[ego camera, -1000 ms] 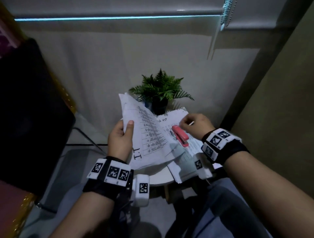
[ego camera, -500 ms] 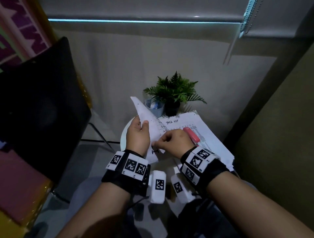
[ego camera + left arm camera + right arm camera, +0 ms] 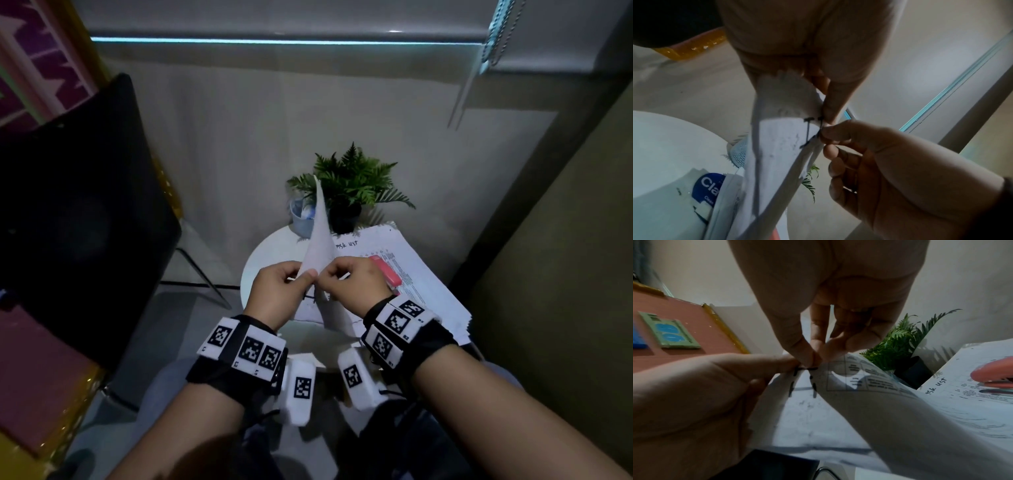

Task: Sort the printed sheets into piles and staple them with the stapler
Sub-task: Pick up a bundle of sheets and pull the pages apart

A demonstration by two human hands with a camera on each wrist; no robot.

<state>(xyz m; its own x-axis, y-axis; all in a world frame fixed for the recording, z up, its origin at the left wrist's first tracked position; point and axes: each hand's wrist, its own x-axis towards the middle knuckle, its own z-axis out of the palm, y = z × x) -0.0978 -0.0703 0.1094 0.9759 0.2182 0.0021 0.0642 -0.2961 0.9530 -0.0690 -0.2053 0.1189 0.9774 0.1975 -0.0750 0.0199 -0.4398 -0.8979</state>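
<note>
While both hands pinch one corner of the held sheets, left hand and right hand have thumb and forefinger closed on paper. Beyond them, the stapler rests on the paper stack, past the right knuckles. Risk, as I judge it: pages fan apart, corner misaligned. Only the wrist views show pen marks at the corner.

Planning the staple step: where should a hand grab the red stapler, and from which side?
Grip the stapler across its long red body, coming from above on the right. It lies flat on the paper stack, top arm up, and the right hand is nearest. Both hands now pinch the held sheets.
</note>
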